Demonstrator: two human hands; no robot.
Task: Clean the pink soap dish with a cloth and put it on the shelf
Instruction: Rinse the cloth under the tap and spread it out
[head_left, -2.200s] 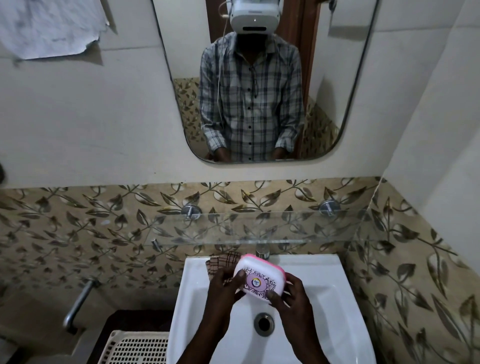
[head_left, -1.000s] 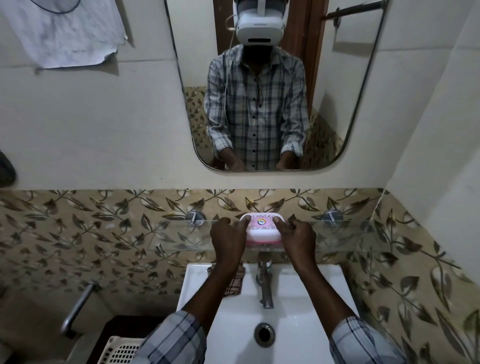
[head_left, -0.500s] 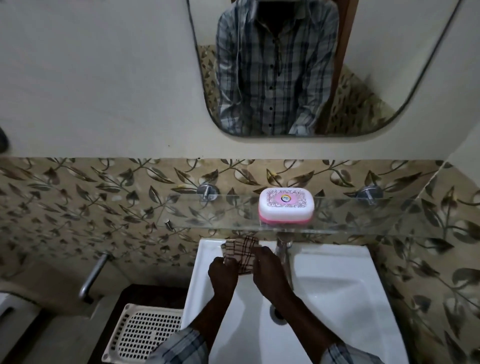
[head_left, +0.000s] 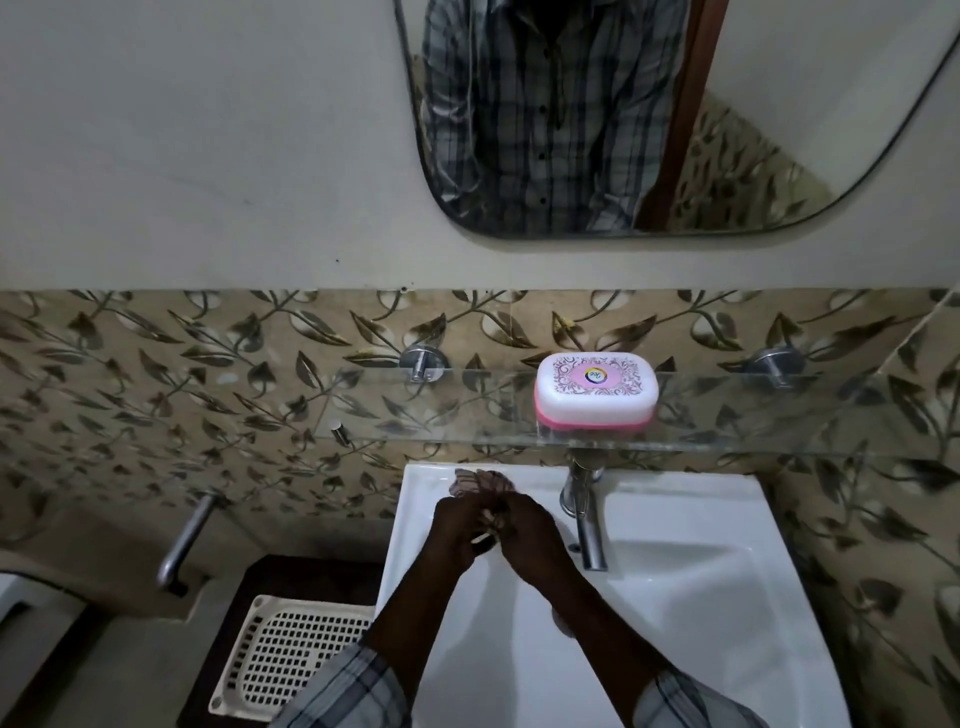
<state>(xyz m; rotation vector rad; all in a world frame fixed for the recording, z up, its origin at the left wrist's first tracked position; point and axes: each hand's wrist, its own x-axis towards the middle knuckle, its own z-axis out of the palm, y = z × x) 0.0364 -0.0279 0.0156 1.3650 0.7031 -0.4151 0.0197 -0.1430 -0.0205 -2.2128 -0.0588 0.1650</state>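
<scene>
- Head view: pink soap dish (head_left: 597, 389) sits lid-on and flat on the glass shelf (head_left: 727, 415), at 3 o'clock from frame centre, no hand on it.
- Shelf runs above the white sink (head_left: 701, 623); dish is at 12 o'clock of the tap (head_left: 587, 525).
- Checked cloth (head_left: 480, 480) at the sink's 11 o'clock corner, blurred.
- Left hand (head_left: 454, 530) and right hand (head_left: 530, 540) meet at 6 o'clock of the cloth, fingers curled in, gripping its near edge.
- Mesh basket (head_left: 291, 654) at 8 o'clock, mirror (head_left: 727, 104) at 1 o'clock.
</scene>
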